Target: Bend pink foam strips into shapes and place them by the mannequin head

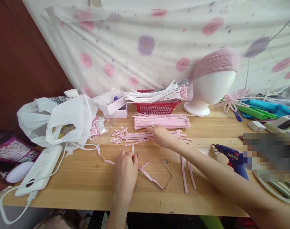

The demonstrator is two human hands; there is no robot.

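Note:
My left hand [127,167] rests on the table with its fingers curled over a pink measuring tape [151,178], whose short end shows above the fingertips. My right hand [158,135] reaches across to a loose pile of pink fuzzy stems [135,136]; its fingertips are on the stems, and whether they pinch one is hidden. Behind it lies a thick bundle of pink stems [162,122]. Small pink loops [118,135] lie left of the pile. Two single stems [184,175] lie below my right forearm.
A red basket [156,108] of white and pink stems stands at the back, beside a white foam head [210,86]. To the right lies a blue glue gun [232,157]. A power strip [40,171], cables and a white plastic bag [66,117] occupy the left.

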